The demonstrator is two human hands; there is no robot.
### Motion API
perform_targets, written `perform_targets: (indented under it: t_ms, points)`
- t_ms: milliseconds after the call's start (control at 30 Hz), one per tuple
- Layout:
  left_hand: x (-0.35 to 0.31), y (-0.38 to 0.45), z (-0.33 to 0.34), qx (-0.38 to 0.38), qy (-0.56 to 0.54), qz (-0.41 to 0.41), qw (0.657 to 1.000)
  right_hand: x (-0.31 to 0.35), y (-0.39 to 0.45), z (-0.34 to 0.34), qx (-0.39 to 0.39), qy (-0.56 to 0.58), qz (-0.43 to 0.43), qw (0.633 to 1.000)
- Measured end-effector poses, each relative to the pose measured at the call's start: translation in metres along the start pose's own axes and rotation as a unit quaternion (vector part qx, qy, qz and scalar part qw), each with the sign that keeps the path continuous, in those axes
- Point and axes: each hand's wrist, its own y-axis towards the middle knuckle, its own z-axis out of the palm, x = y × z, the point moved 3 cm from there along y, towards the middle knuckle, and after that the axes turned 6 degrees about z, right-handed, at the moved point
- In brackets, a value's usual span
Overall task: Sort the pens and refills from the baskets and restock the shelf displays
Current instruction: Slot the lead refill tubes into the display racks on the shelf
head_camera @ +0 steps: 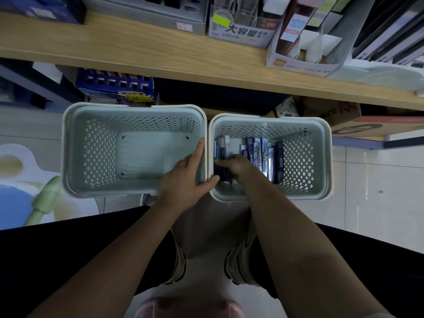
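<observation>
- two pale green perforated baskets sit side by side on the floor, their rims touching, below a wooden shelf (142, 53).
- the left basket (75, 152) shows only its bare bottom.
- the right basket (321, 157) holds dark blue packs of pens and refills (263, 154), most standing on edge toward the middle and right; a white pack marked "hb" (227, 145) stands near the left wall.
- the left hand (183, 180) rests on the shared edge of the two baskets: fingers straight and lying along the left basket's right wall, thumb stretched across onto the right basket's rim.
- the right hand (234, 167) reaches down inside the right basket, fingers curled around a bunch of dark pens (221, 174) at the basket's near left corner, gripping them.
- on the shelf stand display boxes (243, 33) of stationery, one with a yellow-green sticker, and dark folders (390, 35) at the right.
- under the shelf lie a blue compartmented box (114, 84) and a cardboard carton (339, 113).
- the person's dark trouser legs and light shoes (241, 262) show at the bottom, with a pink stool (183, 308) beneath.
</observation>
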Motion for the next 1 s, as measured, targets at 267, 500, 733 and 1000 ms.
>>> perform_targets:
  t_ms: [267, 500, 733, 1000]
  points:
    - [-0.001, 0.000, -0.001, 0.005, 0.008, -0.007, 1.000, -0.001, -0.003, 0.000, 0.064, 0.063, -0.009, 0.996]
    - [-0.001, 0.000, -0.002, 0.019, 0.001, -0.014, 1.000, 0.004, -0.018, -0.009, 0.073, 0.084, -0.043, 0.993]
    - [-0.004, -0.002, -0.005, 0.024, -0.025, -0.033, 0.999, 0.018, -0.062, -0.029, 0.104, 0.098, -0.105, 0.984]
    - [-0.096, 0.003, -0.075, 0.057, -0.377, -0.073, 0.922, 0.068, -0.198, -0.033, 0.171, 0.140, -0.231, 0.948]
